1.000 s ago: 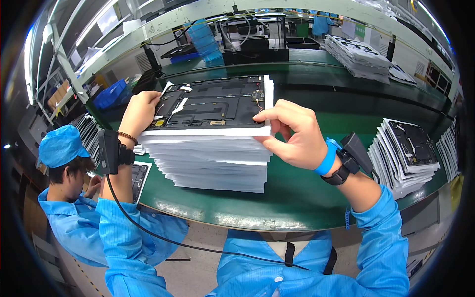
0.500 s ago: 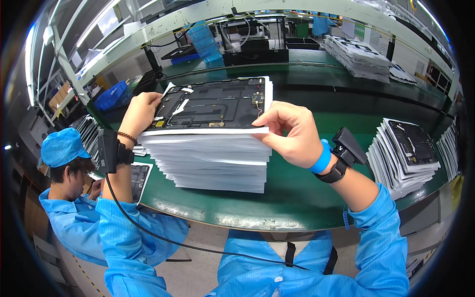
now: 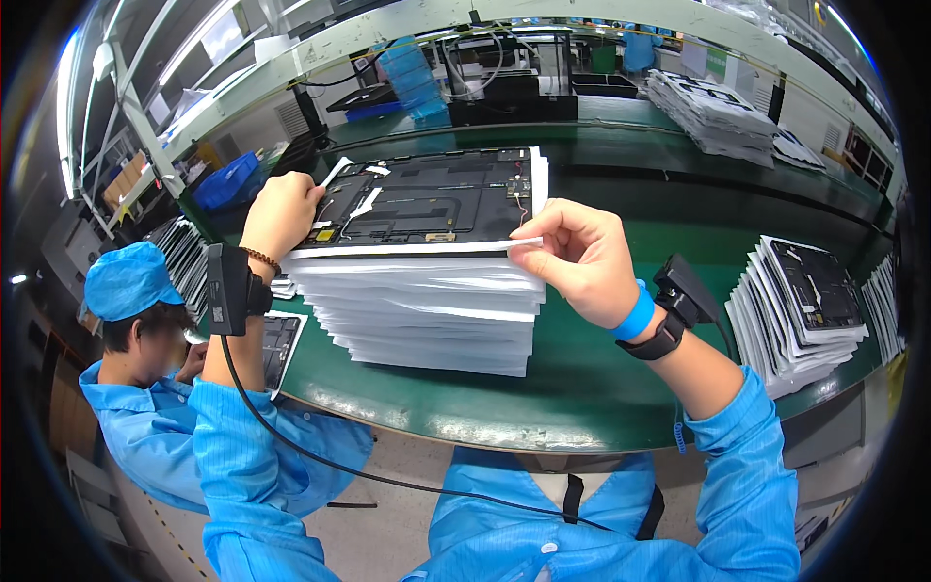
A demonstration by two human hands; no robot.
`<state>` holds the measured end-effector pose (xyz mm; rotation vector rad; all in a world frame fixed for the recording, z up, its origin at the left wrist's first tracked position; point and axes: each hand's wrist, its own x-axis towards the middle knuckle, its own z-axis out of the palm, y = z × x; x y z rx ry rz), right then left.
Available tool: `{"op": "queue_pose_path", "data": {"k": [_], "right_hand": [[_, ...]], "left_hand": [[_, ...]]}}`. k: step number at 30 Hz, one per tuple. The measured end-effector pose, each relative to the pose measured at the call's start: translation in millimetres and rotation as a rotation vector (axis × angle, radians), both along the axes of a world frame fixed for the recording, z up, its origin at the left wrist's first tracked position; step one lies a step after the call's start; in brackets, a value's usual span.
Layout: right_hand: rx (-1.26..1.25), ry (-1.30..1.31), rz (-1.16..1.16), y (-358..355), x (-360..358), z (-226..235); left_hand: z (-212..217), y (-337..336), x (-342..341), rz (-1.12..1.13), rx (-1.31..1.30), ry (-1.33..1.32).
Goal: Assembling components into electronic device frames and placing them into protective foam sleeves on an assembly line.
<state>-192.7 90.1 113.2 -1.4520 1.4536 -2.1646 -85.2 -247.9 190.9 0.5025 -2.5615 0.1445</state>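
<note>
- The dark panel [image 3: 427, 199], with its open electronics facing up, lies on top of a tall stack [image 3: 427, 325] in front of the person. The face-up position probably protects the small parts from pressure.
- Under the panel, a white layer [image 3: 407, 249] shows along the near edge; such layers probably separate the pieces against scratches.
- The right hand [image 3: 582, 260] pinches the near right corner of this white layer between thumb and fingers; a dark strip shows just below. Holding only by the corner seems to avoid the components.
- The left hand [image 3: 284, 213] is at the panel's left edge, with bent fingers. Their tips are partly hidden, so one cannot tell if they grip or only steady it.
- The stack stands on the green table [image 3: 601, 398], near its front edge, perhaps for easy reach.
- To the right, a second stack [image 3: 781, 335] leans a little, also with a dark panel on top.
- At left, a co-worker in a blue cap [image 3: 131, 281] sits beside the table.
</note>
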Motion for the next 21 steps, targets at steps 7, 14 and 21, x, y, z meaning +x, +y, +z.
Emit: {"op": "queue_pose_path", "data": {"k": [7,14,21], "right_hand": [[0.056,0.239,-0.193,-0.4,-2.7,-3.7],[0.02,0.408,-0.297,-0.5,-0.8,-5.3],[-0.017,0.561,-0.382,-1.8,-0.3,-6.3]], "left_hand": [[0.8,-4.4,-0.9,-0.029,-0.046,-0.019],[-2.5,-5.3,-1.8,0.0,-0.077,-0.045],[-6.7,-7.3,-0.9,0.001,-0.117,-0.052]]}}
